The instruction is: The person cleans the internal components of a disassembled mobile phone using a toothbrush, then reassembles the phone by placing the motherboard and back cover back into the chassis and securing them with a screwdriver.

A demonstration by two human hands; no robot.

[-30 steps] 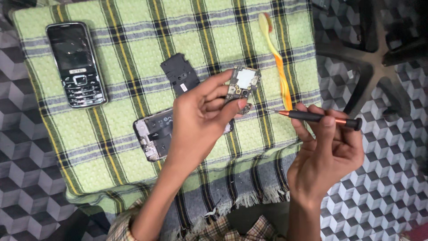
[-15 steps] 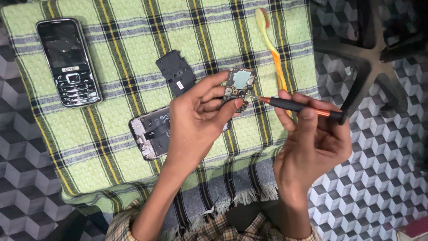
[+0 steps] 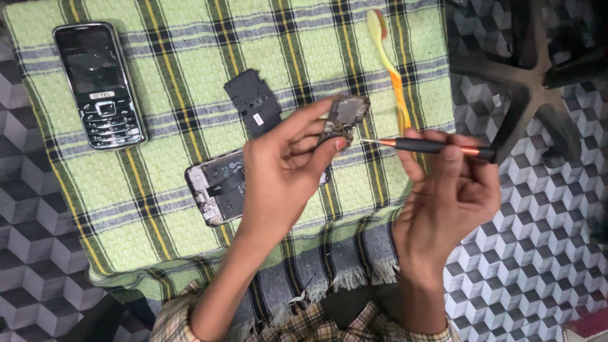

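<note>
Green plaid cloth point(image 3: 190, 82) covers the work surface over a cube-patterned floor. Left hand point(image 3: 285, 171) pinches a small circuit board point(image 3: 345, 117) above the cloth; right hand point(image 3: 446, 190) grips a screwdriver point(image 3: 437, 148) lying left-right, tip just right of the board.

Small circuit board point(image 3: 345, 117), slim black screwdriver point(image 3: 430, 147)

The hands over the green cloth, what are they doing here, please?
The left hand holds a small circuit board up in its fingertips. The right hand grips a thin screwdriver, its tip pointing at the board. On the checked cloth lie an opened phone body, a black cover and a whole keypad phone.
</note>
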